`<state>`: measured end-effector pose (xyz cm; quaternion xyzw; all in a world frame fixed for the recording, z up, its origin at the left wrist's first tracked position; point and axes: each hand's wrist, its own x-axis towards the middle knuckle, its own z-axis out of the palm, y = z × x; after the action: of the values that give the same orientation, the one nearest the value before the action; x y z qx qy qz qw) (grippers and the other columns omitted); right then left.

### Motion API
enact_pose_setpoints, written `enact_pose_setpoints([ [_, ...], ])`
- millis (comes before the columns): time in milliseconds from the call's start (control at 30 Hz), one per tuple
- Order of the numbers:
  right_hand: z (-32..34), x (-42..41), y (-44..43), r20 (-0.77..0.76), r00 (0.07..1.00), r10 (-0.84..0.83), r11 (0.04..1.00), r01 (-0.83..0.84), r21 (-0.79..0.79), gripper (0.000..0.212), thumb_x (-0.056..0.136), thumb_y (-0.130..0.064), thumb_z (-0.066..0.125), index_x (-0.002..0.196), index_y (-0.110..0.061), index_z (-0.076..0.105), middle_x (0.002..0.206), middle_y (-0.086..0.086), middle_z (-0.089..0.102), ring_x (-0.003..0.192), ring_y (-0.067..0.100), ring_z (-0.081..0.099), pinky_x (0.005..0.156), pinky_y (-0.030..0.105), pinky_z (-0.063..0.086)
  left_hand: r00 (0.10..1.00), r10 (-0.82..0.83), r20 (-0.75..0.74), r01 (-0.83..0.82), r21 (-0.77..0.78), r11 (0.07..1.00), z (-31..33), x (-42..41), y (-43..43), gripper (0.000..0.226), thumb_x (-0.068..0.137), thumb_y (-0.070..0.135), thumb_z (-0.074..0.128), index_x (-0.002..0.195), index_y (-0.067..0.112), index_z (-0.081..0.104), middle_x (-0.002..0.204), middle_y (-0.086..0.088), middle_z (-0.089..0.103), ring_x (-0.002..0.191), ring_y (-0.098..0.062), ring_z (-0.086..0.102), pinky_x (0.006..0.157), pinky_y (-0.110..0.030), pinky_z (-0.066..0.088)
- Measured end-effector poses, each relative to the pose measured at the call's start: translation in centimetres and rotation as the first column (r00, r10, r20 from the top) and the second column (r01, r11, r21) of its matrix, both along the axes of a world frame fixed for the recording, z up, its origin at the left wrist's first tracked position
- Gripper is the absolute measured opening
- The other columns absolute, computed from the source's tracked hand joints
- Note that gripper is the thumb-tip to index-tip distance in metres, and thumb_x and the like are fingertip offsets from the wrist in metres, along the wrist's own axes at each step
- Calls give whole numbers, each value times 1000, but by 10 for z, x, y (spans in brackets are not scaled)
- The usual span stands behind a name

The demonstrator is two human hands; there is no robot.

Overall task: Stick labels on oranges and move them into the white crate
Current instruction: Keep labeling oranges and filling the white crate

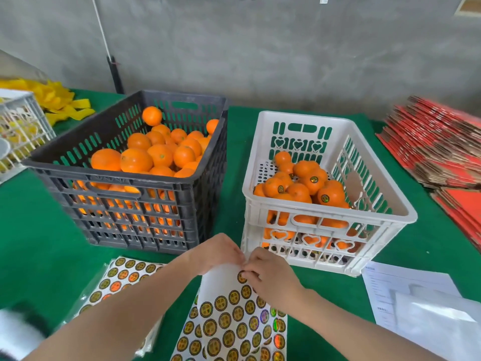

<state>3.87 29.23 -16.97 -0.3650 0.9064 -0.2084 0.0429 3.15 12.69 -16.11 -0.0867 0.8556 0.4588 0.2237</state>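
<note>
A dark grey crate (182, 196) at left holds several unlabelled oranges (135, 160). The white crate (377, 194) at right holds several oranges with round gold labels (313, 179). Below them on the green table lies a label sheet (234, 319) with several gold stickers. My left hand (216, 252) pinches the sheet's bare top edge. My right hand (268, 272) pinches a label (241, 276) at the top of the sheet. Both hands meet just in front of the white crate.
A second sticker sheet (122, 277) in clear wrap lies at left. White papers (416, 300) lie at right. Red flat cartons (442, 152) are stacked at far right. Another white crate (20, 126) and yellow strips (62, 102) sit at far left.
</note>
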Motion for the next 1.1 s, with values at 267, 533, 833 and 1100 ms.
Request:
enact_pose_setpoints([
  [267,6,16,-2,-150,989,-1,933,-53,-355,10,72,1,70,68,-7,65,68,2,57,56,9,52,52,19,43,985,-149,-87,139,-113,984,-9,-3,-4,17,82,16,64,82,2,72,69,0,61,62,-6,50,58,-10,39],
  [533,69,3,-16,-140,985,-96,759,-18,-651,5,80,0,64,77,-3,66,73,1,59,65,7,51,57,21,45,837,-399,-376,222,-433,874,-4,17,-11,32,91,31,59,118,14,64,110,-3,65,99,-17,59,89,-29,47],
  [833,140,-28,-71,25,999,-27,616,36,-787,25,89,-5,56,90,-30,57,91,-13,62,85,0,59,74,13,46,539,6,-842,-350,-218,911,137,-21,-103,18,90,3,55,105,4,65,95,-10,66,79,-14,55,64,-19,40],
  [1100,141,-38,-77,134,989,-64,631,144,-763,23,89,0,56,96,-22,58,93,-3,62,86,5,58,75,16,48,960,-278,36,222,-705,674,126,-87,-126,34,98,20,44,117,-5,57,117,-25,58,101,-33,56,89,-40,43],
])
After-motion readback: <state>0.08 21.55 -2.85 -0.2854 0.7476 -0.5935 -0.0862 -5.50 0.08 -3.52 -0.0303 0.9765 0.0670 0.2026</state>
